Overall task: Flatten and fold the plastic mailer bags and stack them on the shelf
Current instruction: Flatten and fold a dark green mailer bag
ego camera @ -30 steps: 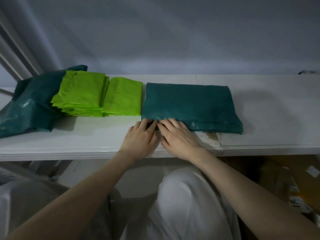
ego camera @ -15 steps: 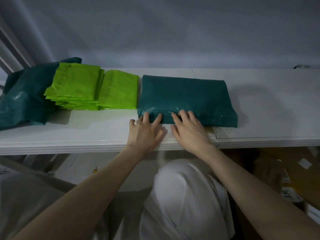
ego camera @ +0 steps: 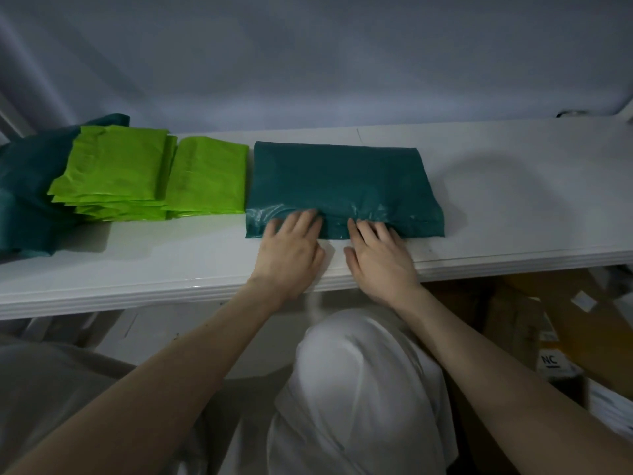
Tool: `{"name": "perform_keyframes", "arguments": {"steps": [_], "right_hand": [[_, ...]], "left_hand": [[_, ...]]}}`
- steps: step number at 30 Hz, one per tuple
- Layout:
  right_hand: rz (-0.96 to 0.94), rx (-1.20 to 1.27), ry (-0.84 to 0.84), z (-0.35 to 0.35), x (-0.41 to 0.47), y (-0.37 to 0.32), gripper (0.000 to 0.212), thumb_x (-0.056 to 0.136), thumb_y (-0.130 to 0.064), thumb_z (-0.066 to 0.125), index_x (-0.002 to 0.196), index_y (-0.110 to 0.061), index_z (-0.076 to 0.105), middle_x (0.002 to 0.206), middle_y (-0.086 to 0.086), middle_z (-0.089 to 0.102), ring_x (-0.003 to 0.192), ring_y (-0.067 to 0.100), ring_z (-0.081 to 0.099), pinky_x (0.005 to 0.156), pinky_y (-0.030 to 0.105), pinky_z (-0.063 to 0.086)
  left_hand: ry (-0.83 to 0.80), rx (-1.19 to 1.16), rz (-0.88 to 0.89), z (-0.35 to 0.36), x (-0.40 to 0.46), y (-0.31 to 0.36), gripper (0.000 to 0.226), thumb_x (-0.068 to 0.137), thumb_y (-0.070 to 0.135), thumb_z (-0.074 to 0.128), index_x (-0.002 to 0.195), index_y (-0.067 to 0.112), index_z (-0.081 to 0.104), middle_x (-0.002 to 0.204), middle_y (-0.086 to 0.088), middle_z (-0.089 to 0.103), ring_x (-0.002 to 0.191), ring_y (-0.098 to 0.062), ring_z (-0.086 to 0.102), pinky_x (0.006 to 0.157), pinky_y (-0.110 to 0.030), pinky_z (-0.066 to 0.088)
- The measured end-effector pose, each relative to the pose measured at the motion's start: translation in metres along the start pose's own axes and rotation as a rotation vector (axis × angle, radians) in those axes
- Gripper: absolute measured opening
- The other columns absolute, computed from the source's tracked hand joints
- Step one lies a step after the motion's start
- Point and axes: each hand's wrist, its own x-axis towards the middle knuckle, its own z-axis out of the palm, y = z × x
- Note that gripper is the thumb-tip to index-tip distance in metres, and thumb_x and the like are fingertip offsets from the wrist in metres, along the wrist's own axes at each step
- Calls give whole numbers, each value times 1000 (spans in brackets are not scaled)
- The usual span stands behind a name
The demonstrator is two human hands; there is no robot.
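Green folded mailers (ego camera: 144,176) lay stacked; 2 flat hands, left (ego camera: 291,248) and right (ego camera: 380,258), pressed the teal mailer (ego camera: 342,180); the crumpled teal bag (ego camera: 24,200) probably remained.

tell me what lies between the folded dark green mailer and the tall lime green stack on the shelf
A single lime green folded bag lies between the dark green mailer and the lime stack, in the head view.

A white shelf (ego camera: 513,186) carries a folded teal mailer (ego camera: 339,176) at centre, lime-green mailers (ego camera: 137,173) toward nine o'clock, and possibly loose teal bags (ego camera: 24,200) beyond.
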Motion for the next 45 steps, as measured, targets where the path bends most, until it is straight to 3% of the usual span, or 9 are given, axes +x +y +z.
{"name": "perform_keyframes", "arguments": {"steps": [3, 6, 13, 19, 25, 28, 31, 39, 45], "right_hand": [[4, 2, -21, 0, 0, 0, 56, 90, -34, 29, 128, -1, 53, 118, 7, 60, 103, 28, 55, 87, 43, 50], [-16, 12, -28, -2, 2, 5, 59, 90, -36, 25, 130, -3, 52, 122, 7, 58, 109, 26, 54, 91, 43, 49], [-8, -5, -27, -5, -4, 22, 56, 90, -36, 27, 131, -6, 50, 124, 8, 56, 114, 25, 52, 87, 40, 48], [85, -55, -33, -5, -12, 47, 58, 91, -39, 23, 133, -9, 49, 127, 6, 57, 119, 26, 52, 96, 53, 40], [84, 33, -49, 1, -11, 45, 62, 90, -39, 23, 131, -1, 49, 117, 10, 58, 103, 30, 57, 84, 44, 48], [53, 58, -57, 1, -10, 48, 60, 88, -36, 25, 131, -2, 48, 118, 11, 55, 103, 31, 55, 87, 44, 48], [-14, 63, -57, -2, -9, 57, 48, 93, -28, 37, 136, -7, 43, 130, 8, 47, 116, 28, 48, 97, 41, 40], [121, -6, -57, -7, -19, 80, 48, 97, -33, 33, 138, -10, 41, 136, 9, 48, 123, 27, 45, 99, 45, 33], [156, -28, -80, -11, -25, 91, 46, 98, -32, 29, 135, -8, 44, 138, 8, 48, 127, 25, 40, 106, 44, 26]], "left_hand": [[-80, -83, 118, 7, 9, 20, 76, 80, 41, -2, 145, 15, 27, 151, 0, 30, 136, -17, 31, 109, -38, 22], [-101, -65, 87, 19, 12, 25, 61, 90, 39, 13, 147, 18, 23, 153, 2, 28, 138, -17, 28, 111, -41, 21], [-71, -65, 62, 19, 11, 27, 62, 85, 42, 19, 136, 19, 46, 139, 0, 49, 126, -20, 46, 102, -47, 31], [14, -53, 60, 21, 11, 28, 54, 84, 39, 31, 123, 15, 58, 125, -2, 61, 112, -23, 57, 94, -49, 40], [102, -55, 45, 12, 27, 45, 47, 84, 39, 28, 97, 11, 64, 100, -4, 62, 90, -26, 58, 86, -43, 43], [47, -93, 175, 13, 40, 60, 57, 87, 39, 23, 125, 13, 55, 129, -2, 56, 117, -23, 52, 97, -41, 39], [-70, -84, 224, 20, 47, 69, 73, 84, 45, -2, 147, 20, 25, 153, 5, 28, 139, -15, 27, 111, -42, 21], [-28, -45, 180, 34, 48, 67, 64, 90, 47, 9, 148, 24, 18, 151, 8, 31, 137, -13, 30, 108, -43, 26], [-39, -38, 169, 38, 46, 69, 65, 89, 48, 10, 144, 24, 32, 151, 5, 33, 137, -16, 31, 108, -48, 25]]}}
